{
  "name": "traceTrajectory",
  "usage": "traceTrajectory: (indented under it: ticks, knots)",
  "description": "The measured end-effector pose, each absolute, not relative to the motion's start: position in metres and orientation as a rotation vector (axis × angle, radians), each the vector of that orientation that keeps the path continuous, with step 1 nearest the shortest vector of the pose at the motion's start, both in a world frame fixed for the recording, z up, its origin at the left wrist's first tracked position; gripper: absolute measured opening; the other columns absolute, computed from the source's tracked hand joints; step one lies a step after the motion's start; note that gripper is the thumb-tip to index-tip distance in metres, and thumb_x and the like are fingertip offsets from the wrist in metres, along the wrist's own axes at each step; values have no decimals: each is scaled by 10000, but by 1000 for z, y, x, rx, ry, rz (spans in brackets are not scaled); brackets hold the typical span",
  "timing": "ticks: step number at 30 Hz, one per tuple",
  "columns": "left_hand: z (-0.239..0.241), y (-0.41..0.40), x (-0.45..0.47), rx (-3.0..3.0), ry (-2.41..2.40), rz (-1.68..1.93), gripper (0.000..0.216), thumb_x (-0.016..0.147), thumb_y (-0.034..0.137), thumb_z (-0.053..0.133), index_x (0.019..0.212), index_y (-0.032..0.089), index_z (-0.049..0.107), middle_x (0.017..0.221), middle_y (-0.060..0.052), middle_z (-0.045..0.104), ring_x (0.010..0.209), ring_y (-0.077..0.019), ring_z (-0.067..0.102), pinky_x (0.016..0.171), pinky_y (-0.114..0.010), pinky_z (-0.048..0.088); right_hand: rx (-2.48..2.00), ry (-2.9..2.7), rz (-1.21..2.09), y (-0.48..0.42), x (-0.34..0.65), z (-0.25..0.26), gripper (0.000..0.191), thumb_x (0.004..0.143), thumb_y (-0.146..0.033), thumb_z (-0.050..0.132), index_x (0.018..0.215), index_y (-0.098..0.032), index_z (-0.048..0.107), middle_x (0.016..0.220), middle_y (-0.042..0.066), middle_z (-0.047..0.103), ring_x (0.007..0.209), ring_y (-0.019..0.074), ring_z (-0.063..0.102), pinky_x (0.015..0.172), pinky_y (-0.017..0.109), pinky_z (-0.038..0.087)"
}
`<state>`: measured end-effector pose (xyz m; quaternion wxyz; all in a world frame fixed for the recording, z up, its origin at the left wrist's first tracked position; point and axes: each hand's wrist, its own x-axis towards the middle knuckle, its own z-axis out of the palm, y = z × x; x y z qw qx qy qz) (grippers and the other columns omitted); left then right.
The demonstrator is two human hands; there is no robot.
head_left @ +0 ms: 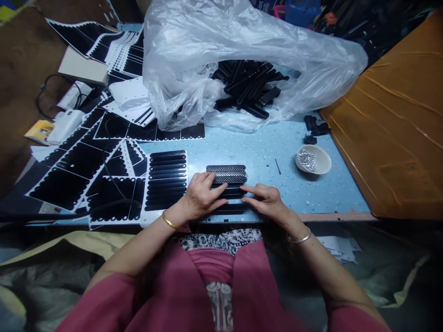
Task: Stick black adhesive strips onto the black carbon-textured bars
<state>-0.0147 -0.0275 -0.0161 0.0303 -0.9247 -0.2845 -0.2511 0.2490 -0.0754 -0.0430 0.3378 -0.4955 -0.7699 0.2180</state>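
Observation:
A short black strip [234, 193] lies on the table before me, between my two hands. My left hand [202, 196] holds its left part, index finger along the far edge and thumb along the near one. Other fingers of that hand rest on a pair of strips with a silver crosshatch pattern [226, 174], just beyond. With thumb and index finger, my right hand [265, 199] grips the strip's right end. Nearer the table edge is another black strip [230, 209]. Left of my hands lies a white backing sheet with rows of narrow black stickers [167, 177].
A large clear plastic bag [187, 55] holds many black plastic pieces [247, 85] at the back. To the right are a white bowl [321, 160] of small metal parts, a thin dark pin [278, 166] and an orange-brown wrapped box [391, 124]. Sticker sheets [58, 184] and a cable cover the left.

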Motion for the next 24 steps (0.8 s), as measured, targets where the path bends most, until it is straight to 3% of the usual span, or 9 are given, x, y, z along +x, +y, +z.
traceTrajectory:
  ticks: [3,7,15,24]
  knots:
    - [-19,-20,-15,-2884,-797,-798,452,822,533,648,1167,241,663,1381,-192,535,1370,-432,354,969,-566,364,-1229,-2035,594,-72,251,-45,286,858,-350,682,1115,-231,725,591,-34,531,506,89,470,513,221,392]
    - [-23,-14,-14,-3043,-780,-737,412,842,482,646,1186,255,664,1456,-150,485,1462,-406,182,1072,-602,250,-1162,-2072,542,-69,252,-49,296,878,-352,661,1145,-235,709,617,-31,510,519,90,467,514,228,378]
    - [-29,-17,-8,-3180,-802,-717,280,902,298,588,1156,225,678,1340,-109,606,1424,-379,307,1062,-603,265,-1148,-2117,528,-68,249,-58,253,934,-309,580,1143,-254,711,604,-30,509,513,89,456,502,231,365]
    - [-34,-23,2,-3230,-781,-856,271,894,138,543,1132,181,665,1234,-111,675,1362,-329,430,1058,-584,307,-1106,-2016,648,-70,237,-53,226,917,-216,573,1067,-199,741,616,5,667,509,99,549,526,234,449]
